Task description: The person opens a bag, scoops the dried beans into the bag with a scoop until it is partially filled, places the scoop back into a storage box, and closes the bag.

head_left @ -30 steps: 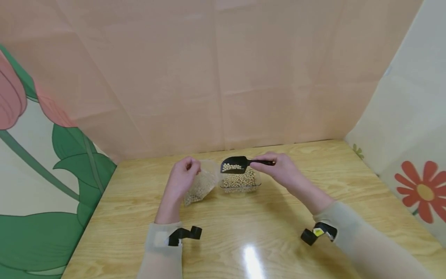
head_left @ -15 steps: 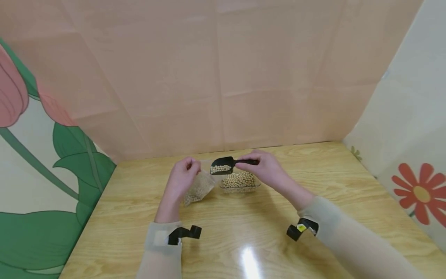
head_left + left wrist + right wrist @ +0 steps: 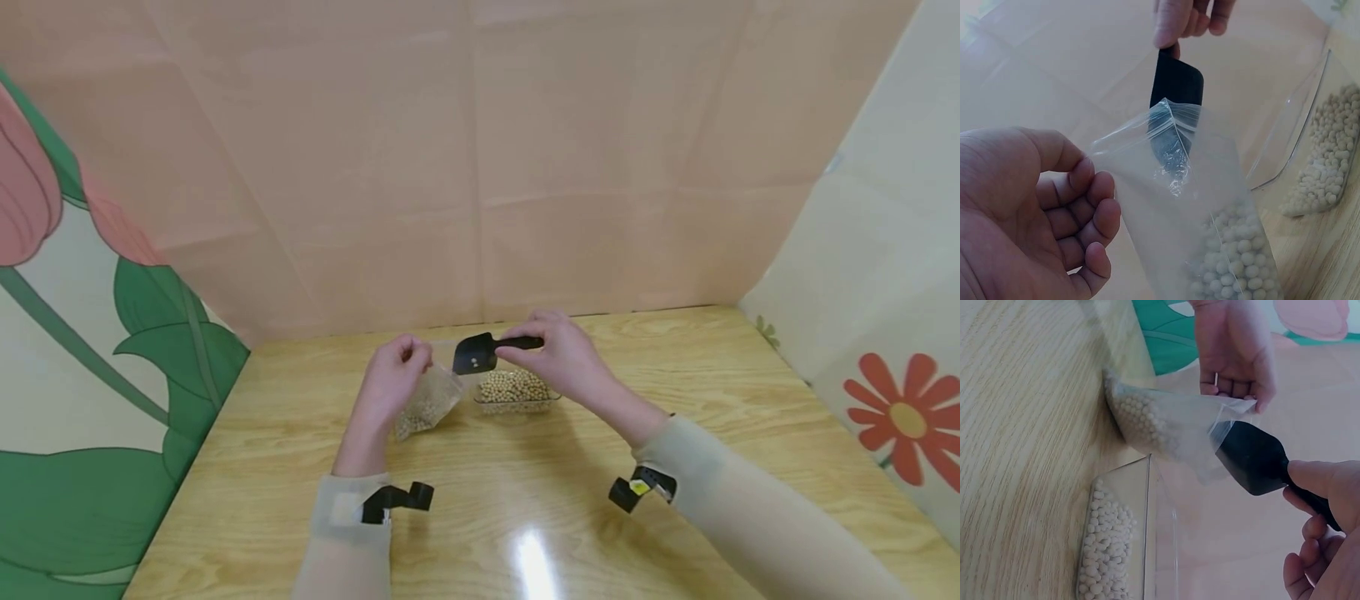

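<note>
My left hand [image 3: 392, 377] pinches the upper edge of a clear zip bag [image 3: 1166, 231] between thumb and forefinger. Pale round beans [image 3: 1235, 265] fill the bag's lower part. In my right hand [image 3: 562, 358] is the handle of a black scoop [image 3: 1252, 456], its blade tilted down with the tip inside the bag's mouth. Only a couple of beans show on the blade in the head view. Right of the bag stands a clear plastic container [image 3: 517, 408], holding more of the same beans [image 3: 1105, 550], below the right hand.
The wooden table [image 3: 480, 483] reaches back to a wall hung with a plain pinkish sheet [image 3: 480, 167]. A flower-painted wall [image 3: 900, 333] borders it on the right, and a leaf mural [image 3: 82, 417] lies on the left.
My right hand has carried the loaded scoop leftward from above the container to the bag and tipped it. Most beans have left the blade. The left hand holds nearly still.
</note>
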Demonstrator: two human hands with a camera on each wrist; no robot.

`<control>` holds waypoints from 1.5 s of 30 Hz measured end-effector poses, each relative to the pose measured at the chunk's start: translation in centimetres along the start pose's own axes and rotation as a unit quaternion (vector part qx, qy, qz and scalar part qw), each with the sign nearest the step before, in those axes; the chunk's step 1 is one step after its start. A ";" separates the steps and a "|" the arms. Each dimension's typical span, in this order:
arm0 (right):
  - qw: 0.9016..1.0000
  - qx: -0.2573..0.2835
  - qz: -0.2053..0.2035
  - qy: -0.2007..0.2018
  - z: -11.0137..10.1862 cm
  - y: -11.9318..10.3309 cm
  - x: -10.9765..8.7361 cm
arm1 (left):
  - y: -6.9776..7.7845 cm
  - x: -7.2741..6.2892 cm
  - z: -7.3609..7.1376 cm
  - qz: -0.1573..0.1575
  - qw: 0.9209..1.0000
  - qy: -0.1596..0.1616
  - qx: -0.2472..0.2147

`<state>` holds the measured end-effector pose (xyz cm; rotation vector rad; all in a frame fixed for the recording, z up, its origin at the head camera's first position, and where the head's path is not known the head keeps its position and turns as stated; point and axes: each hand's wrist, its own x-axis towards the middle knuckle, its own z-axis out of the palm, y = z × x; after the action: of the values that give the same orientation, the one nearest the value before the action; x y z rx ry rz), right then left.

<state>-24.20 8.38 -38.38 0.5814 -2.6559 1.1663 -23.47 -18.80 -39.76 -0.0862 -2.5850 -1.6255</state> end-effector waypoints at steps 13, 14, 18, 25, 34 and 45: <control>1.000 0.017 -0.014 0.013 -0.9 0.8 -1.0 | 0.1 0.0 0.3 0.008 1.000 0.001 0.003; 1.000 0.020 -0.014 0.014 -1.0 0.9 -1.0 | 0.0 0.0 0.3 0.006 1.000 0.004 0.003; 0.999 0.027 -0.006 0.020 -1.5 1.5 -1.4 | 0.0 -0.1 0.2 0.001 1.000 0.017 -0.003; 0.998 0.034 0.036 0.037 -2.7 3.3 -2.6 | 0.0 -0.2 0.1 0.005 0.999 0.049 -0.015; 0.996 0.040 0.061 0.041 -2.7 6.5 -3.9 | 0.0 -0.1 0.4 -0.010 0.994 0.101 -0.034; 0.993 0.039 0.109 0.002 -0.7 9.5 -4.2 | -0.3 -0.4 0.7 -0.004 0.987 0.148 -0.070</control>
<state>-24.40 15.86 -45.54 0.3058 -2.7343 1.3323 -23.14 -18.25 -40.34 0.1468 -2.2539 -1.6775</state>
